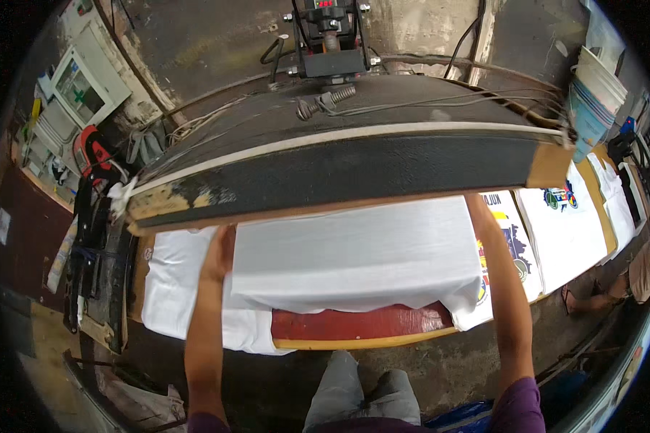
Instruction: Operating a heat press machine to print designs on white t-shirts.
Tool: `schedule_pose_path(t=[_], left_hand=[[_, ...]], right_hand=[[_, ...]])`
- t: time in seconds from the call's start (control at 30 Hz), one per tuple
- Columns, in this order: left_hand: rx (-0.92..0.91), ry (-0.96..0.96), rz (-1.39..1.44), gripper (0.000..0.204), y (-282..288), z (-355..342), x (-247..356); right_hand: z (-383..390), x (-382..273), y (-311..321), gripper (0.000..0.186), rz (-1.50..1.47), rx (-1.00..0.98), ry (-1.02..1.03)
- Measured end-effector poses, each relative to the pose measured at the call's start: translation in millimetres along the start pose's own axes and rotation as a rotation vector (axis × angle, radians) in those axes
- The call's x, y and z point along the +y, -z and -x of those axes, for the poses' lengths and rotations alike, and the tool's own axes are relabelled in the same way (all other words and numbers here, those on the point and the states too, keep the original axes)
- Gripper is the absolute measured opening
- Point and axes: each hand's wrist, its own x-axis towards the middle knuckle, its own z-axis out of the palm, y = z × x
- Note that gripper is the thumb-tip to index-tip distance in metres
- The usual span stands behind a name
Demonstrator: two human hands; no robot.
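Head view: your two hands stand at opposite sides of a plain white cloth (pixel 361 252), under the front of a big dark press plate (pixel 354 173). Your left hand (pixel 226 249) is at the cloth's left edge, with its fingers mostly tucked out of sight; your right hand (pixel 476 206) is at the right edge, partly covered by the plate. You seem to be touching the cloth on both sides, but I cannot tell whether either hand is grasping it or only resting against it. The cloth lies spread out below the raised plate, its front edge drooping in soft folds toward a red tabletop (pixel 354 325) with a yellowish rim. Left of it, partly behind your left forearm, is a white shirt (pixel 173 281). Beyond your right forearm lies a white shirt with a coloured print (pixel 518 249), and farther right another printed shirt (pixel 567 231). A pale strap (pixel 339 135) runs along the plate's upper front edge, and a loose-looking bolt (pixel 326 102) sits on top. Your grey trousers (pixel 343 390) show below the table.
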Motion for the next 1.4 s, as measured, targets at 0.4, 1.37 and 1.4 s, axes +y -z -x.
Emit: schedule_pose_path(t=[0.4,1.37,1.4], left_hand=[[0.118,0.146,0.005,0.046,33,115,-5],[-0.149,-0.139,-0.125,0.065,-5,12,39],[-0.100,-0.089,-0.145,0.065,-6,14,43]], right_hand=[[123,3,56,0.060,0.097,0.120,0.150],[46,8,67,0.051,0.263,0.330,-0.005],[41,12,70,0.055,0.206,0.262,-0.006]])
